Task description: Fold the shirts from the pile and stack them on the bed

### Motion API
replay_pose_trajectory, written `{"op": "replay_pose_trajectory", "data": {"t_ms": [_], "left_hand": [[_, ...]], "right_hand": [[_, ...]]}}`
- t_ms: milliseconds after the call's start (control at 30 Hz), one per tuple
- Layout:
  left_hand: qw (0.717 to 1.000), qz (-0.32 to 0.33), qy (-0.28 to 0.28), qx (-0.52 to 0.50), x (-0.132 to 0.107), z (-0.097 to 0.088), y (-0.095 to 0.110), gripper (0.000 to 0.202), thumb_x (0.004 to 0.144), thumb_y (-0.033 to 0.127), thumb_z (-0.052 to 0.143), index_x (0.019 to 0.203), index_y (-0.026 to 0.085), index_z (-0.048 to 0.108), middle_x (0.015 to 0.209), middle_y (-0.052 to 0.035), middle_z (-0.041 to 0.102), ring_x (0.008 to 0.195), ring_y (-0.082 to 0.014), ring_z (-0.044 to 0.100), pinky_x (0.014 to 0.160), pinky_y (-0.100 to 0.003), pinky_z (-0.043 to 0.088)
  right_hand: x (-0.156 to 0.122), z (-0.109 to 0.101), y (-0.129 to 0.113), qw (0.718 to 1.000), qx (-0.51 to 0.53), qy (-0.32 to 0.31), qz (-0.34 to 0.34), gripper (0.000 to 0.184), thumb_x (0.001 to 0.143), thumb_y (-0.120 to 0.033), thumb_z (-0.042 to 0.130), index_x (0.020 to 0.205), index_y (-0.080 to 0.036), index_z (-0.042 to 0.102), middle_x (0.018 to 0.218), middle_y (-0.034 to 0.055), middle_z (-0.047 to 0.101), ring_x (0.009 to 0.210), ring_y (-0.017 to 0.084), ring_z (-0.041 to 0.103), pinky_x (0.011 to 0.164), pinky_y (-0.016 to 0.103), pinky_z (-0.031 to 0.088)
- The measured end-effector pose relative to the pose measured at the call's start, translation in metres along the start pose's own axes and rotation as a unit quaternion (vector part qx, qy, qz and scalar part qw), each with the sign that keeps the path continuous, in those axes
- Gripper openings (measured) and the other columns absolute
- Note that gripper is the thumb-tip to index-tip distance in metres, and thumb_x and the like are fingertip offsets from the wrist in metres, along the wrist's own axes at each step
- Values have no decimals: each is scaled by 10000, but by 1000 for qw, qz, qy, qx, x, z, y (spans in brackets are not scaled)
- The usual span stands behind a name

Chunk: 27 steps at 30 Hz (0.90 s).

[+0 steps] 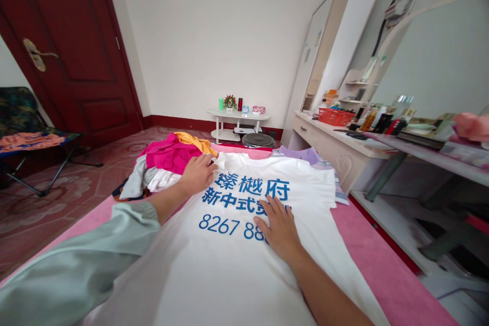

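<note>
Left of the shirt, the clothes pile sits close to your left hand, so a wide sweep could snag it; I cannot tell whether those fingers pinch fabric. The white T-shirt lies spread before you on the pink cover. Your right hand rests open on it, gripping nothing; pressing while sliding could ruck the cloth. Further right, the lavender garment could get dragged along.
</note>
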<state>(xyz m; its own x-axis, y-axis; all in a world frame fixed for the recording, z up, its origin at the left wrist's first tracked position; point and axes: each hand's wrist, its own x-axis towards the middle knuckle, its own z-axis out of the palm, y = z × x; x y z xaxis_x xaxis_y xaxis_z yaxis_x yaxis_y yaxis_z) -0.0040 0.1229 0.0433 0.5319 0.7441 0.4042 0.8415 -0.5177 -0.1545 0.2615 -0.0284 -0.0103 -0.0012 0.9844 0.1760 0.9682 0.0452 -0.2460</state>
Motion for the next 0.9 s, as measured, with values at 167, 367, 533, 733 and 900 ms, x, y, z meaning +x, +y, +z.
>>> {"op": "replay_pose_trajectory", "data": {"t_ms": [167,367,533,733,900], "left_hand": [[989,-103,-97,-47,23,19,21,537,845,421,516,1368,348,416,1370,-99,403,1038,-276,578,792,-361,501],[983,-161,-83,-15,38,27,-13,369,900,178,372,1171,184,623,1095,-149,580,945,-257,612,806,-348,481],[987,-148,-57,35,41,22,-31,346,916,136,348,1065,66,653,1179,-186,531,1144,-328,464,902,-423,417],[997,-50,-20,50,48,21,5,373,860,73,387,1126,106,645,1495,-153,267,1370,-355,177,1090,-550,136],[993,43,-92,-65,24,44,39,498,938,429,340,1405,263,384,1521,-52,259,1391,-247,209,1123,-461,160]], "right_hand": [[0,1,2,1000,1,-2,-1,551,900,-543,336,1370,-271,431,1503,41,298,1395,269,189,1109,497,135],[0,0,3,1000,10,-8,1,555,897,-549,342,1375,-278,422,1510,29,284,1400,261,176,1115,492,125],[0,1,4,1000,16,-4,-2,547,903,-546,334,1376,-285,418,1508,26,289,1404,256,166,1118,491,115],[0,-1,3,1000,13,-8,-1,547,903,-545,334,1375,-281,420,1509,28,286,1403,260,164,1114,490,124],[0,-2,3,1000,9,-15,-2,559,901,-554,334,1382,-279,409,1518,31,267,1400,262,168,1111,488,124]]}}
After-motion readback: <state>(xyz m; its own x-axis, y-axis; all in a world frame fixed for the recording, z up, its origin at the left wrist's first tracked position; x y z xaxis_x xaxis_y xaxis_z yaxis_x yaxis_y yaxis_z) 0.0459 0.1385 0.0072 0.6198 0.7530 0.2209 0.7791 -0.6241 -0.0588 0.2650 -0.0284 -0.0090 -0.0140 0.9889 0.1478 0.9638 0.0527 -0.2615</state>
